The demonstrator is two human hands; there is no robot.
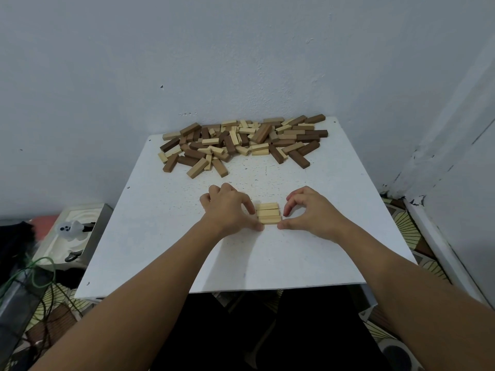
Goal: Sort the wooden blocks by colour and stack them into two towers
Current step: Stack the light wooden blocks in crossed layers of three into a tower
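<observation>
Three light wooden blocks [268, 213] lie side by side in a flat row at the middle of the white table [166, 236]. My left hand [227, 207] is at the row's left end, with curled forefinger and thumb touching the ends and the near left corner. My right hand [308, 210] mirrors it on the right, its thumb tip at the near right corner and its curled fingers close to the right ends. A loose pile of mixed light and dark brown blocks [243, 141] spreads along the far edge of the table.
The table stands in a corner, with a wall behind it and another on the right. Left of the table, lower down, are a grey tray with a white ghost figure [70, 229] and green cables [32, 274]. A patterned floor shows around the table.
</observation>
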